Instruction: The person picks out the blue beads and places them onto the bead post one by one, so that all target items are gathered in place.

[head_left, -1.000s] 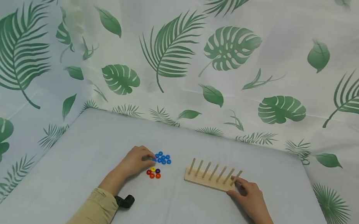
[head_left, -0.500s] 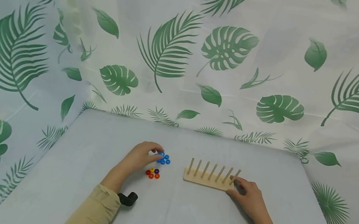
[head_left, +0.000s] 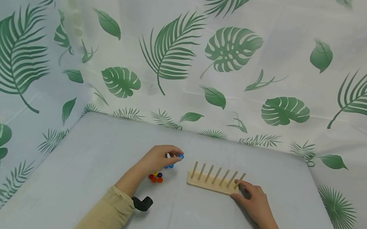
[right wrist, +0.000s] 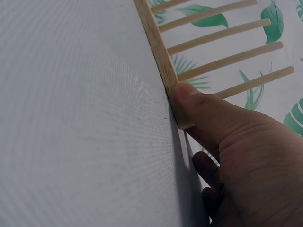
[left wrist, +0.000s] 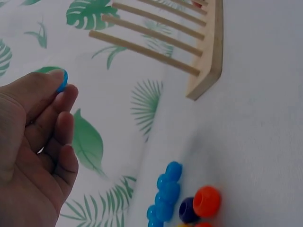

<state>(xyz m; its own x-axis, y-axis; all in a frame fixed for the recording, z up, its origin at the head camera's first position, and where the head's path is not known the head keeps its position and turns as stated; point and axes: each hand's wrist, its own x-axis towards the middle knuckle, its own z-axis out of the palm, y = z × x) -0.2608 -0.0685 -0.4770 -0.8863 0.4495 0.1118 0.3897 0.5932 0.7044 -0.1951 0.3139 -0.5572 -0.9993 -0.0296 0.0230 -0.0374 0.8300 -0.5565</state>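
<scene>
Between thumb and forefinger, my left hand (head_left: 158,158) pinches a blue bead (head_left: 181,156), raised above the table; the same blue bead (left wrist: 62,81) shows at the fingertips in the left wrist view. Below that hand lie several loose blue beads (left wrist: 168,194), partly hidden by it in the head view. At the right end of a wooden peg board (head_left: 210,184), my right hand (head_left: 256,202) grips the base, thumb in front and fingers behind. A row of bare upright pegs (right wrist: 232,61) stands on the board.
Nearer the person than the blue beads sits a small cluster of red, orange, yellow and dark purple beads (head_left: 155,178). The white table (head_left: 195,224) meets a leaf-patterned cloth backdrop (head_left: 179,49) at the back and sides. Each wrist wears a black camera (head_left: 142,203).
From the pile of blue beads my left hand has lifted one and moved right, toward the peg board. The right hand has stayed on the board's end.
</scene>
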